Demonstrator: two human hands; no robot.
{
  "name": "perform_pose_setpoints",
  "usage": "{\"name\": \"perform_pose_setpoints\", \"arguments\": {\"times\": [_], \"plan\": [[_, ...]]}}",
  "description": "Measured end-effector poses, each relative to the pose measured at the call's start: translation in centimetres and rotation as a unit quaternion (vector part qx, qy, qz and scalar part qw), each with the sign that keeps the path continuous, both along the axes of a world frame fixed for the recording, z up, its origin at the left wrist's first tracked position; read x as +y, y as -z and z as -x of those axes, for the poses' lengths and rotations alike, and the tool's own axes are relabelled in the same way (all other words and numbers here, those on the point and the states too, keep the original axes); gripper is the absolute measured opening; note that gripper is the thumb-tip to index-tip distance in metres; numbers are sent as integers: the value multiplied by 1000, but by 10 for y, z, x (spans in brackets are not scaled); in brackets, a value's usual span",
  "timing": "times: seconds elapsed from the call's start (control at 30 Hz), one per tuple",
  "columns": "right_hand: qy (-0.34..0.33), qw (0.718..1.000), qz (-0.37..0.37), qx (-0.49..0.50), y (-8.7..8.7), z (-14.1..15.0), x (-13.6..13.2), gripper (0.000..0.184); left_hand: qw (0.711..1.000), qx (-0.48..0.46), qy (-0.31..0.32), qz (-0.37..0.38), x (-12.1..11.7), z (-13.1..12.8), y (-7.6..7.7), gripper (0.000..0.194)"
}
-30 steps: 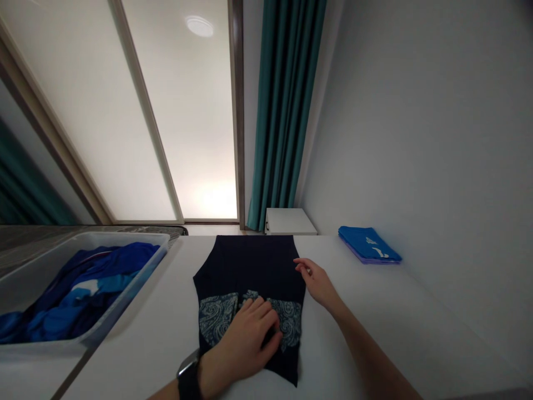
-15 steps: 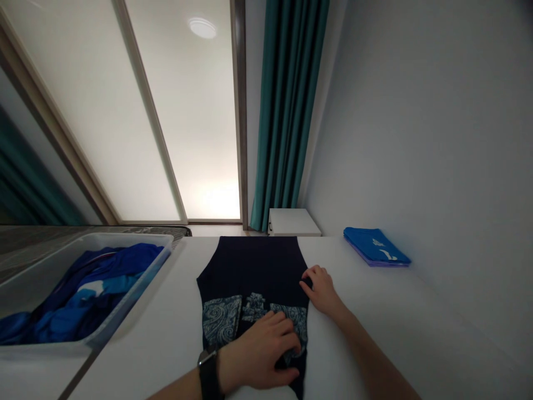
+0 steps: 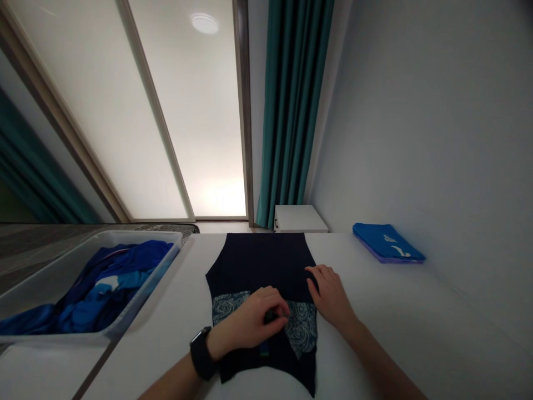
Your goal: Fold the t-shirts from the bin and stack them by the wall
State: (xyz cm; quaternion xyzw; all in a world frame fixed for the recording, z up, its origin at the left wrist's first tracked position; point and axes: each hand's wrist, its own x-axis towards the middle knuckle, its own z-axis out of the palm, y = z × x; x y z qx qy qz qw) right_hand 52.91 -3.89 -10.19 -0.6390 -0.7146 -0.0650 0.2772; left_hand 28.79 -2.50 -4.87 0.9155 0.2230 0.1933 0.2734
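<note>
A dark navy sleeveless garment (image 3: 264,261) with grey-blue paisley panels lies flat on the white table (image 3: 191,283). Over its middle, my left hand (image 3: 254,316), wearing a black watch (image 3: 202,354), has its fingers loosely curled, a gap showing between thumb and fingers. It covers part of the paisley. A small blue and green label (image 3: 264,349) shows just below that hand. Along the garment's right edge rests my right hand (image 3: 331,291), fingers spread and thumb apart, gripping no cloth.
At the left, a translucent plastic bin (image 3: 175,250) contains blue clothes (image 3: 112,283). A folded blue item (image 3: 387,243) lies by the wall at the back right. Beyond the table's far edge stands a small white cabinet (image 3: 300,218), with a green curtain (image 3: 291,111) behind it.
My left hand has moved up and left over the garment, uncovering more of the right paisley panel and the lower hem. My right hand stays at the right edge. The view has shifted slightly.
</note>
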Motion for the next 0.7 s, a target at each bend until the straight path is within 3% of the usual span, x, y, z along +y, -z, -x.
{"name": "perform_pose_setpoints", "arguments": {"times": [0.1, 0.27, 0.5, 0.7], "plan": [[-40, 999, 34, -8, -1, 33, -25, 32, 996, 70, -6, -57, 7, 5, 5, 6], [-36, 999, 13, -2, 20, 72, -57, 38, 990, 107, -7, -96, 9, 5, 14, 7], [-41, 997, 56, -23, 32, 74, -56, 49, 984, 119, -9, -129, 3, 2, 14, 8], [-77, 995, 47, 43, 21, 58, -62, 41, 984, 95, 33, -149, -8, 1, 12, 5]]}}
